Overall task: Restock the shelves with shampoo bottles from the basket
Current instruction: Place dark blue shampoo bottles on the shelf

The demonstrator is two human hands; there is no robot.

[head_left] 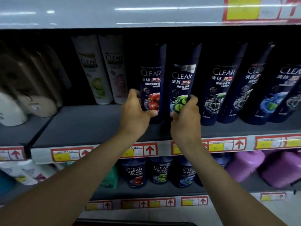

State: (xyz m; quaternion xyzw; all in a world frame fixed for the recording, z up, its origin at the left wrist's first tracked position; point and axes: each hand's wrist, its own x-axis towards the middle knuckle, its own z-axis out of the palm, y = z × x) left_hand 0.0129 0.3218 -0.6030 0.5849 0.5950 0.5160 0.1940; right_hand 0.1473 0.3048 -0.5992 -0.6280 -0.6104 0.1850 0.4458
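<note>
1. My left hand [136,111] grips the lower part of a dark blue CLEAR bottle with red fruit on its label [151,84]; my fingers curl round its left side and my thumb lies across the front near the base.
2. My right hand [185,115] grips the lower part of a second dark blue CLEAR bottle, the one with green limes on its label [182,82]; my fingers wrap its right side and my thumb presses the front.
3. Both bottles stand side by side on the middle shelf [91,126], set back from its front edge and about midway along it. They lean a little to the right, close together but with a narrow dark gap between them.
4. To their right on the same shelf is a row of more dark blue CLEAR bottles [223,85], also leaning right.
5. To their left stand two white CLEAR bottles [101,69], towards the back of the shelf, well apart from the one in my left hand.
6. Red-and-yellow price tags [141,150] with arrows run along the shelf's front edge.
7. On the lower shelf [162,191] are smaller dark CLEAR bottles [160,170], and purple containers [267,167] towards its right end.
8. I cannot see the basket.
</note>
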